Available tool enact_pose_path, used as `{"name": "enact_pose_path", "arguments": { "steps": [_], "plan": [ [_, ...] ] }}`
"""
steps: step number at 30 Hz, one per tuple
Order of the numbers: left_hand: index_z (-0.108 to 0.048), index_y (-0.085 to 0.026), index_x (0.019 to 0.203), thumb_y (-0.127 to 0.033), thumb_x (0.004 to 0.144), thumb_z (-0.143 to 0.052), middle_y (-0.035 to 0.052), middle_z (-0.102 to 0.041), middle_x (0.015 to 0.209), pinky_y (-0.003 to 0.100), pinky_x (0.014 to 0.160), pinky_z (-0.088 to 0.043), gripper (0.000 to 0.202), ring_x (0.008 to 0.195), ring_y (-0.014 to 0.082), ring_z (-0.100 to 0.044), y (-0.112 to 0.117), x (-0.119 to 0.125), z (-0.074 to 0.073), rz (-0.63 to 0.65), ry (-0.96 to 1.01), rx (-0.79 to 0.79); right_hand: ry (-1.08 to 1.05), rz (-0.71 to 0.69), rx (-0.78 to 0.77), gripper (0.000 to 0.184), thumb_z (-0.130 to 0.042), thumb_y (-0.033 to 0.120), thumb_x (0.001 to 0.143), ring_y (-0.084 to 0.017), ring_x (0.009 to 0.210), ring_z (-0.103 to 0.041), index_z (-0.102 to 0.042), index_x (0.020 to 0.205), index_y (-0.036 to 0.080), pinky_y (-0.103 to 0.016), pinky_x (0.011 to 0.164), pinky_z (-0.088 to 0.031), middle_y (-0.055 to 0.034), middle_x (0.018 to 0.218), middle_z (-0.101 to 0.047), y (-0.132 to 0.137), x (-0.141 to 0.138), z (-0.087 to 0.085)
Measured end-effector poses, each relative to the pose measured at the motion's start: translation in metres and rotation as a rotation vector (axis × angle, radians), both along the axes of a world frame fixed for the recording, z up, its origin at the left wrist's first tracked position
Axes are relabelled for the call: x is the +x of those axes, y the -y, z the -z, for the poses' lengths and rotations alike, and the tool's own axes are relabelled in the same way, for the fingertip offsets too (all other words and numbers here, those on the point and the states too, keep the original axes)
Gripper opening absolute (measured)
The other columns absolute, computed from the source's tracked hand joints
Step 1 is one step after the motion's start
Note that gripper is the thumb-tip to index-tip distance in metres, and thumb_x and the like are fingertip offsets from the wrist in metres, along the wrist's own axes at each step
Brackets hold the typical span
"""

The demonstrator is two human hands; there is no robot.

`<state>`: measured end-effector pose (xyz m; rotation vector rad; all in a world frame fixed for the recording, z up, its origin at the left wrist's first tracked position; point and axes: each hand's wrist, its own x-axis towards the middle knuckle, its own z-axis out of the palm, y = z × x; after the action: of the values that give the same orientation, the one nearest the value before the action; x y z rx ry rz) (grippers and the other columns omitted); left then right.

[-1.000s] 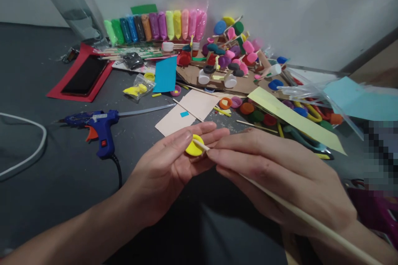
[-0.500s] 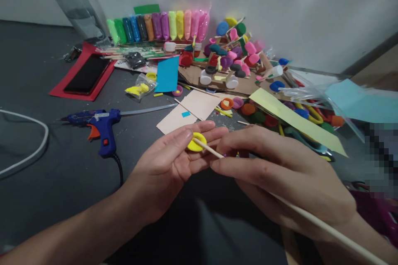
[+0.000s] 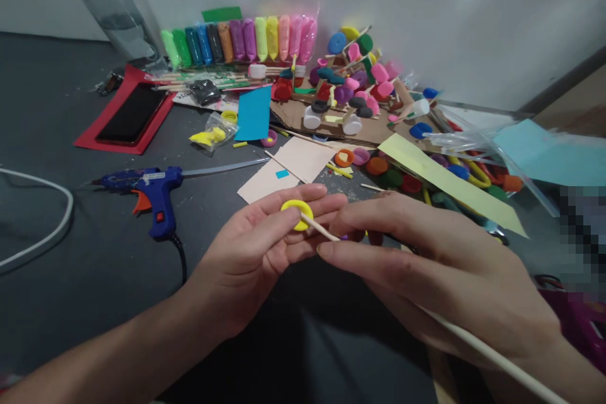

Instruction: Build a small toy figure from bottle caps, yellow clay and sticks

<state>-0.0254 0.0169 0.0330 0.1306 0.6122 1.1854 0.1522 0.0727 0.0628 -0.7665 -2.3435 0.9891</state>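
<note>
A small yellow bottle cap (image 3: 307,207) rests on the fingers of my left hand (image 3: 250,252), open side up. My left thumb presses into the cap and pins it there. A long pale wooden stick (image 3: 506,360) runs under my right hand (image 3: 445,271), held between thumb and fingers. Its tip reaches inside the cap, right beside my left thumb; the thumb partly hides the spot where it touches. The rear of the stick slants down to the lower right.
A blue glue gun (image 3: 161,196) lies left, its cord trailing forward. Behind my hands are a pale pink sheet (image 3: 303,164), a blue card (image 3: 253,113), loose caps and a yellow strip (image 3: 449,186). Clay packets (image 3: 237,41), a phone (image 3: 132,112) and a bottle (image 3: 113,19) stand farther back.
My left thumb has slid rightward over the cap's inside, up against the stick's tip. My right hand has shifted slightly and its thumb sits a little differently along the stick.
</note>
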Motion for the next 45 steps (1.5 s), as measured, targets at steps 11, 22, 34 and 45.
{"name": "enact_pose_path", "arguments": {
  "steps": [11, 22, 34, 45],
  "plan": [
    [-0.077, -0.013, 0.094, -0.01, 0.09, -0.058, 0.0074, -0.081, 0.096, 0.024, 0.085, -0.06, 0.02, 0.089, 0.0164, -0.076, -0.001, 0.0, 0.001, -0.02, -0.04, 0.067, -0.16, 0.008, 0.243, 0.026, -0.067, 0.008, 0.087, -0.015, 0.089, -0.074, -0.074, 0.104, 0.027, -0.023, 0.077, -0.06, -0.0012, 0.102, -0.077, 0.002, 0.002, -0.003],
    [-0.074, -0.01, 0.107, -0.013, 0.088, -0.058, 0.01, -0.079, 0.108, 0.032, 0.102, -0.054, 0.025, 0.108, 0.0214, -0.072, 0.004, -0.004, 0.0, 0.031, 0.062, 0.176, -0.34, 0.213, 0.179, 0.027, -0.065, 0.007, 0.089, -0.017, 0.086, -0.071, -0.075, 0.101, 0.028, -0.031, 0.079, -0.059, 0.0009, 0.093, -0.077, 0.007, -0.005, 0.011],
    [-0.072, -0.009, 0.109, -0.017, 0.1, -0.043, 0.0127, -0.08, 0.102, 0.027, 0.085, -0.06, 0.031, 0.087, 0.0165, -0.076, 0.0, -0.004, -0.001, 0.004, 0.022, 0.055, -0.141, 0.029, 0.079, 0.01, -0.07, 0.024, 0.089, -0.017, 0.09, -0.074, -0.077, 0.093, 0.03, -0.025, 0.078, -0.062, -0.0004, 0.095, -0.074, -0.003, 0.0, 0.003],
    [-0.075, -0.009, 0.105, -0.014, 0.095, -0.054, 0.0118, -0.08, 0.1, 0.024, 0.085, -0.061, 0.023, 0.088, 0.0166, -0.076, -0.001, -0.002, -0.002, -0.012, -0.028, 0.085, -0.092, -0.084, 0.317, 0.022, -0.067, 0.01, 0.09, -0.016, 0.096, -0.074, -0.075, 0.107, 0.022, -0.023, 0.083, -0.061, -0.0069, 0.102, -0.076, -0.005, 0.006, -0.003]
  ]
}}
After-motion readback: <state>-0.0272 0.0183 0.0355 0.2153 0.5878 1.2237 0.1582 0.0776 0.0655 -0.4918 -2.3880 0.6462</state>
